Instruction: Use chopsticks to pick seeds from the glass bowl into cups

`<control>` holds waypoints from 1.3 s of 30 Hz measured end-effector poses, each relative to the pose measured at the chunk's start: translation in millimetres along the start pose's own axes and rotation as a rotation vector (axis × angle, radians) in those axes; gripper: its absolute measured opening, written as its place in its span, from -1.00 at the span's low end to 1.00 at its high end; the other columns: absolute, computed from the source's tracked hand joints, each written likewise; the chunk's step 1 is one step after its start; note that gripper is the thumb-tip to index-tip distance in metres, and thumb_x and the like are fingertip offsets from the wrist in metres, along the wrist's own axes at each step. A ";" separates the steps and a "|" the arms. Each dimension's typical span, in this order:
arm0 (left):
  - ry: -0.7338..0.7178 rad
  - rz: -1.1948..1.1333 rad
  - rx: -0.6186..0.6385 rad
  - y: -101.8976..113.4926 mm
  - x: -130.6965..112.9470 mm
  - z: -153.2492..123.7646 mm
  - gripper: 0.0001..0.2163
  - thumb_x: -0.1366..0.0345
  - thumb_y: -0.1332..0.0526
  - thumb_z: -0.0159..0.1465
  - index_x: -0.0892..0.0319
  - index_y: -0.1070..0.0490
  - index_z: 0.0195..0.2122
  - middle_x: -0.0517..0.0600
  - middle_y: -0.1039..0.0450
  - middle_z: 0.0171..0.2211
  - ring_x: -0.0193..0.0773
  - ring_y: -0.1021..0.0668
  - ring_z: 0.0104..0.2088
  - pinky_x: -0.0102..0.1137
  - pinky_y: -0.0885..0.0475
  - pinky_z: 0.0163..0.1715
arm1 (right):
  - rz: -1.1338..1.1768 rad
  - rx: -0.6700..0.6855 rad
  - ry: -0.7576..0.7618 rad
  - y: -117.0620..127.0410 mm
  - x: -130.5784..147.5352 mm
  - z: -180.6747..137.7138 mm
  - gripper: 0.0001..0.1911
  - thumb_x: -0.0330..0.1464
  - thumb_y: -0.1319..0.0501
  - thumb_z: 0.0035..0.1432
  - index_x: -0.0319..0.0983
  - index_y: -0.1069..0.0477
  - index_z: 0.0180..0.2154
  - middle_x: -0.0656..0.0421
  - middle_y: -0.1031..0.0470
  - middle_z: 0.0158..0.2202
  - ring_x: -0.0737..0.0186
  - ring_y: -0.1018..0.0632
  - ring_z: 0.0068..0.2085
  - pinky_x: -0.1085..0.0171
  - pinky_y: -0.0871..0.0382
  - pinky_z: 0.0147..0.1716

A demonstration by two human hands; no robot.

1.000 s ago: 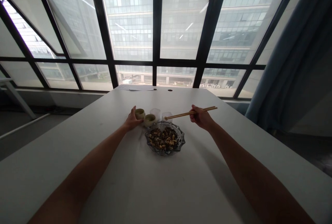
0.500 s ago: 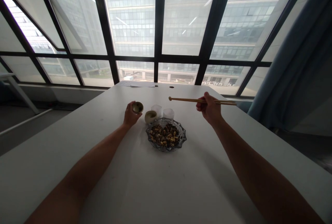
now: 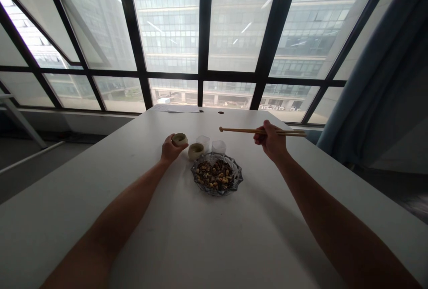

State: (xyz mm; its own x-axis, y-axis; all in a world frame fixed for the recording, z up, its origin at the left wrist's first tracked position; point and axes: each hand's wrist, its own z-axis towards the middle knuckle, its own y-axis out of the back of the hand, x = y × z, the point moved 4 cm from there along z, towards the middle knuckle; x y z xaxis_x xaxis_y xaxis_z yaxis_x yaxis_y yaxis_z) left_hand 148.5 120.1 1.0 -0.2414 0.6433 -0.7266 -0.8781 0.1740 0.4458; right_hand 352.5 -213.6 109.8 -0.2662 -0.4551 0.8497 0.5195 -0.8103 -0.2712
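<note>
My left hand (image 3: 171, 150) is wrapped round a small ceramic cup (image 3: 179, 138), which stands nearly upright beside a second ceramic cup (image 3: 195, 151). In my right hand (image 3: 270, 140) is a pair of chopsticks (image 3: 240, 130), level above the table and pointing left. A small pale-brown piece, perhaps a peanut (image 3: 221, 129), sits at their tips. Below and between my hands is a scalloped glass bowl (image 3: 238, 175) of striped sunflower seeds and peanuts (image 3: 216, 174). Two clear plastic cups, a left one (image 3: 203, 141) and a right one (image 3: 219, 146), stand just behind it.
The white table (image 3: 187, 240) runs toward tall black-framed windows (image 3: 203, 75). Papers (image 3: 175, 108) lie at its far edge, near two dark round holes. A blue curtain (image 3: 361, 88) hangs at the right. Another table's leg (image 3: 25, 121) shows at the left.
The cup in my left hand has tipped from facing me to nearly upright, moving slightly right and down. My right hand and the chopsticks have barely moved.
</note>
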 end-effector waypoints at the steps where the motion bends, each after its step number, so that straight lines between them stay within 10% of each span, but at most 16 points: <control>1: 0.021 -0.001 0.012 -0.6 0.1 0.1 -0.29 0.09 -0.48 -0.02 0.26 -0.37 0.13 0.24 -0.51 0.07 0.05 -0.57 0.06 -0.18 -0.45 0.10 | -0.022 -0.001 0.012 -3.0 -0.8 -2.3 -0.46 0.09 -0.37 0.04 -0.25 -0.41 -0.54 0.19 -0.43 -0.72 0.36 -0.41 -0.75 0.40 -0.25 -0.79; 16: -0.022 -0.067 0.043 -14.7 15.3 6.4 -0.28 0.11 -0.53 -0.09 0.21 -0.40 0.10 0.25 -0.52 0.08 0.09 -0.56 0.09 -0.09 -0.42 0.15 | -0.329 0.224 -0.014 -91.9 -40.8 -0.2 -0.35 0.24 -0.36 -0.14 -0.24 -0.41 -0.57 0.14 -0.48 -0.69 0.33 -0.46 -0.70 0.39 -0.33 -0.74; 23: -0.040 -0.030 0.111 -14.6 11.6 3.8 -0.27 0.11 -0.51 -0.05 0.28 -0.38 0.13 0.30 -0.48 0.11 0.11 -0.53 0.13 -0.10 -0.39 0.18 | -0.306 0.187 0.021 -70.1 -12.2 -9.9 -0.36 0.22 -0.34 -0.07 -0.26 -0.48 -0.54 0.13 -0.49 -0.68 0.33 -0.46 -0.71 0.39 -0.31 -0.76; 30: -0.063 0.010 0.127 -15.2 8.9 4.2 -0.26 0.07 -0.46 0.02 0.32 -0.33 0.18 0.34 -0.41 0.17 0.15 -0.45 0.21 -0.07 -0.33 0.23 | -0.394 0.460 -0.106 -48.6 11.1 -27.3 -0.36 0.20 -0.35 -0.05 -0.29 -0.50 -0.57 0.10 -0.48 -0.72 0.33 -0.44 -0.75 0.41 -0.23 -0.81; 35: -0.293 0.088 -0.045 6.4 -23.2 -14.4 -0.61 0.07 -0.26 0.26 0.18 -0.43 0.03 0.21 -0.47 0.07 0.07 -0.46 0.14 -0.03 -0.34 0.20 | -0.433 0.581 -0.173 -48.7 -0.5 -37.0 -0.38 0.18 -0.35 -0.03 -0.29 -0.50 -0.57 0.12 -0.48 -0.71 0.35 -0.45 -0.74 0.43 -0.25 -0.79; 39: -0.488 0.102 0.083 10.9 -52.9 -36.8 -0.70 0.04 -0.25 0.27 0.13 -0.45 -0.10 0.13 -0.49 -0.10 -0.06 -0.55 -0.08 -0.20 -0.50 -0.04 | -0.398 0.634 -0.189 -57.0 -9.6 -43.9 -0.39 0.18 -0.35 -0.05 -0.28 -0.50 -0.54 0.13 -0.52 -0.67 0.35 -0.49 -0.69 0.44 -0.30 -0.74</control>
State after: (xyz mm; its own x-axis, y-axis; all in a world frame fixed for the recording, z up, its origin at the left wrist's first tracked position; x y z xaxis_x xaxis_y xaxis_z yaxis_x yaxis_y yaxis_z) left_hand 136.6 60.5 25.1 -0.0858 0.9301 -0.3572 -0.8193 0.1382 0.5565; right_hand 289.8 -179.2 97.3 -0.4168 -0.0572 0.9072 0.7949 -0.5071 0.3332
